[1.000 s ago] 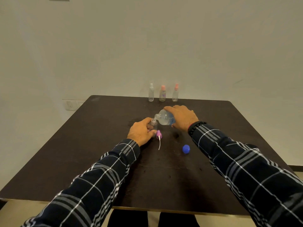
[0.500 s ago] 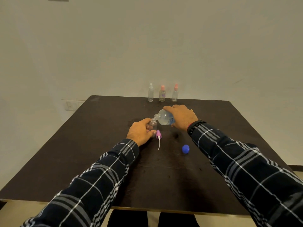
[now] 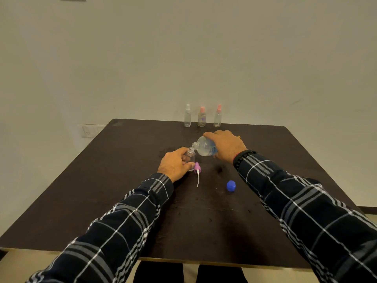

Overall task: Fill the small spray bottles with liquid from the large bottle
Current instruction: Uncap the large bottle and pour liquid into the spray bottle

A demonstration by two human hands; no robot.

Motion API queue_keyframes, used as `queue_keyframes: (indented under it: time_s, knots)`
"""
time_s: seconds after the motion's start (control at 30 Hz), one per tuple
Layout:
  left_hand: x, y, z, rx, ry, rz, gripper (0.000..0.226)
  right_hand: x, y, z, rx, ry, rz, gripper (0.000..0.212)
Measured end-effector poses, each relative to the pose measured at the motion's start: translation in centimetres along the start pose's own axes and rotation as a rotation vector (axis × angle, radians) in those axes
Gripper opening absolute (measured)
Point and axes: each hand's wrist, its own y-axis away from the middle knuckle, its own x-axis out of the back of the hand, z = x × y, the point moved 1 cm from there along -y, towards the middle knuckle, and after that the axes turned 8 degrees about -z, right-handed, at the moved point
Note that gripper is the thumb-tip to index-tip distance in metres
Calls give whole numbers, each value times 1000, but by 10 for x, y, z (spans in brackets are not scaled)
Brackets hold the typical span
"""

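My left hand (image 3: 175, 164) was closed around the small open bottle (image 3: 191, 158), which stood upright on the dark table (image 3: 114, 180) with its neck bare; my fingers wrapped its left side and my thumb pressed near its base. Just to the right of that bottle, the purple spray cap (image 3: 197, 168) lay on its side on the table, its white dip tube (image 3: 197, 180) trailing toward me. Above and to the right, the large bottle (image 3: 205, 146) was tipped nearly level, its open mouth held just over the small bottle's neck, clear liquid pooled in its lower side. My right hand (image 3: 226, 147) gripped the large bottle from above around its body, a black bead bracelet (image 3: 242, 158) at the wrist. I could not tell whether a stream was running between the two mouths. Nearer to me and to the right lay the blue cap (image 3: 231, 185), well apart from both hands. At the far edge of the table stood three capped spray bottles in a row: one with a white top (image 3: 187, 116), then two with pink tops (image 3: 201, 117) (image 3: 217, 116).
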Motion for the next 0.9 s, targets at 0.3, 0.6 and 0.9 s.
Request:
queue_keyframes:
  time_s: [0.3, 0.6, 0.9]
  knots:
    - [-1, -2, -2, -16, -19, -4, 40, 0, 0, 1, 2, 18, 21, 77]
    - [-2, -1, -3, -21, -14, 26, 37, 0, 1, 1, 0, 20, 21, 74]
    - [-1, 0, -3, -18, -12, 15, 41, 1, 1, 0, -2, 37, 28, 75]
